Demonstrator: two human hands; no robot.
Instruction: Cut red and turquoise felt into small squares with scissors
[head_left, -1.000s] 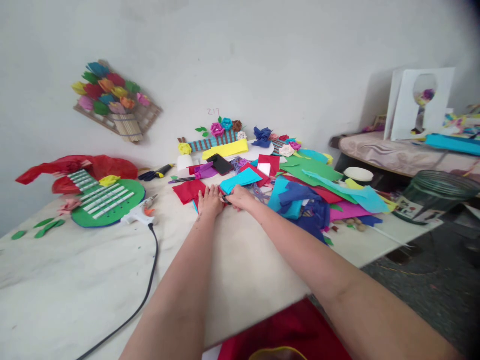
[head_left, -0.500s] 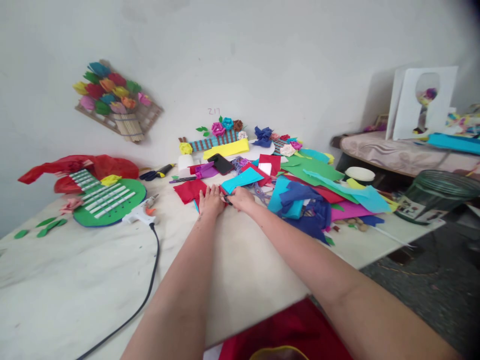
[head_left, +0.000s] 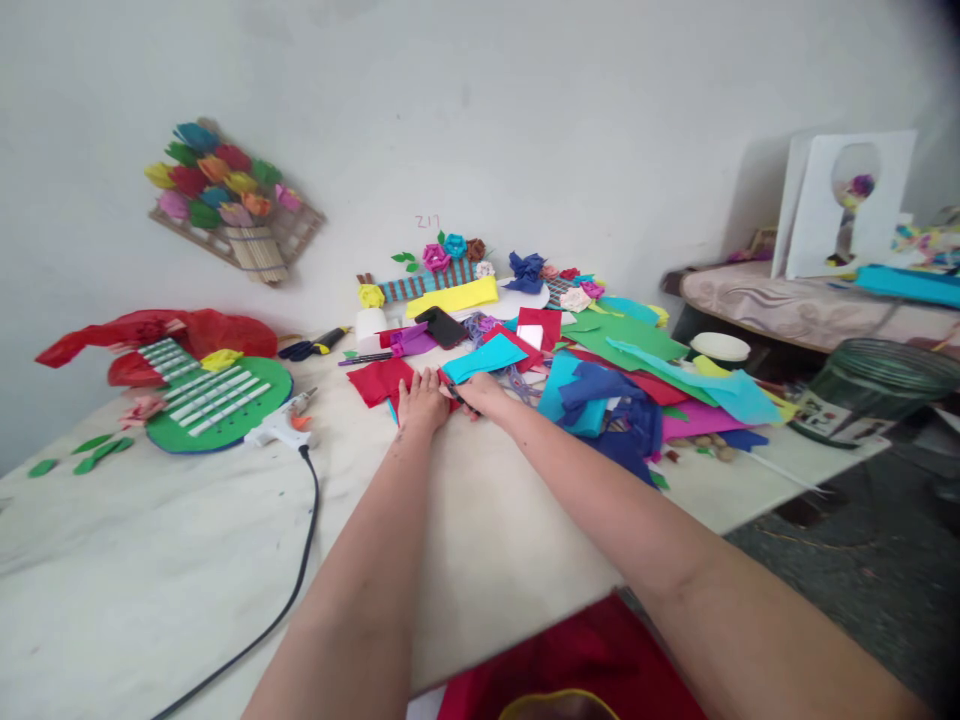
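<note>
My left hand (head_left: 421, 402) lies flat, fingers stretched out, on the edge of a red paper sheet (head_left: 377, 380) far out on the white table (head_left: 150, 560). Right beside it, my right hand (head_left: 486, 393) is closed round a thin dark tool (head_left: 459, 398); I cannot tell whether it is a pen or scissors. The tool's tip points at the red sheet between the two hands. A cyan paper piece (head_left: 484, 357) lies just behind my right hand.
A heap of coloured paper (head_left: 637, 370) spreads to the right. A black phone (head_left: 442, 327) lies behind the hands. A glue gun (head_left: 279, 428) with its black cable (head_left: 300, 560) and a green round craft (head_left: 217, 395) sit at left. A green bucket (head_left: 870, 390) stands beyond the table's right edge.
Both hands have stayed at the red sheet. The dark tool in my right hand has tilted slightly and shifted a little along the paper.
</note>
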